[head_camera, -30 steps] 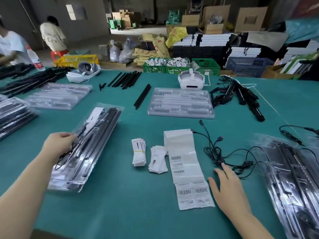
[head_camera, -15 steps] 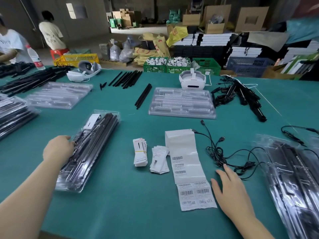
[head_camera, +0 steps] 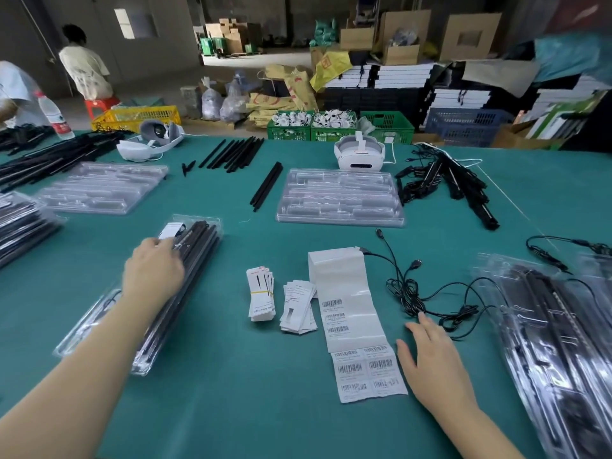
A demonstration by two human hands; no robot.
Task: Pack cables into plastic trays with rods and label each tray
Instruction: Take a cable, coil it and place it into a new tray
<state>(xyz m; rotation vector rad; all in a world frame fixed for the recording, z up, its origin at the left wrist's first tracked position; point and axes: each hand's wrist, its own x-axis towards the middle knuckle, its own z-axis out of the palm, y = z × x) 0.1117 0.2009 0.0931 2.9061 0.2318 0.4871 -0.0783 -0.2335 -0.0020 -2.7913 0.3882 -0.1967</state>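
1. A filled clear plastic tray lies on a green table, angled away from the viewer. It holds long black rods and coiled cable — the landmark for everything below.
2. The left hand rests palm down on top of the filled tray, fingers spread over the rods. It seems to be pressing or steadying the tray, not gripping it.
3. To the right of the tray sit two small stacks of paper cards, then a long strip of barcode labels, kept close, likely for labelling.
4. Further right of the tray, the right hand lies flat and open on the table beside the label strip, holding nothing. Its fingertips are near a tangle of loose black cables.
5. Beyond the tray, toward the far edge, an empty moulded tray waits — probably next to fill — with loose black rods behind it.
6. Far right of the tray, more packed trays lie at the table's edge.
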